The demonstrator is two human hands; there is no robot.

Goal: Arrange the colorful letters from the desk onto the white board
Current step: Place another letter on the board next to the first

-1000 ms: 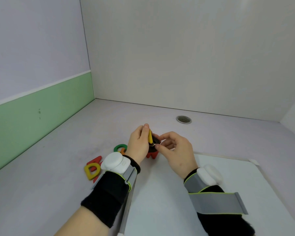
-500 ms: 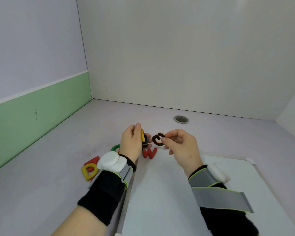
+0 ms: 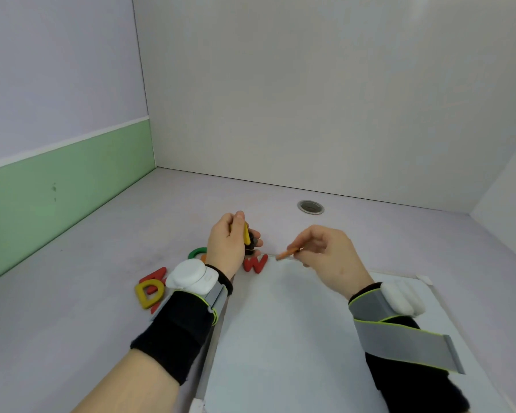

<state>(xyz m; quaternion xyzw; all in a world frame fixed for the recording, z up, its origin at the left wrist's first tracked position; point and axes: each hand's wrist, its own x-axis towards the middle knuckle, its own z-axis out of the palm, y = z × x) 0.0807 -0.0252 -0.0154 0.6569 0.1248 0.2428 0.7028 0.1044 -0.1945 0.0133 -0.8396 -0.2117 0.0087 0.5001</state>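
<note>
your desk (image 3: 72, 323): pale lilac top, one round metal-rimmed cable hole (image 3: 310, 207) near the back wall. lying on it you have a white board (image 3: 280, 338) at the near right, a red w (image 3: 255, 263) at the board's far left corner, and further left a partly hidden green letter (image 3: 197, 251) and a yellow d (image 3: 149, 293) overlapping a red letter (image 3: 154, 275).

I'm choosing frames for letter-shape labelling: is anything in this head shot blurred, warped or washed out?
Head view: soft, even light, only faint shadows; wide-angle bending makes the wall corner lean; the orange letter pinched in the right hand is edge-on and smeared; the white board is pale, its far edge faint; the yellow D and red W read clearly.
</note>
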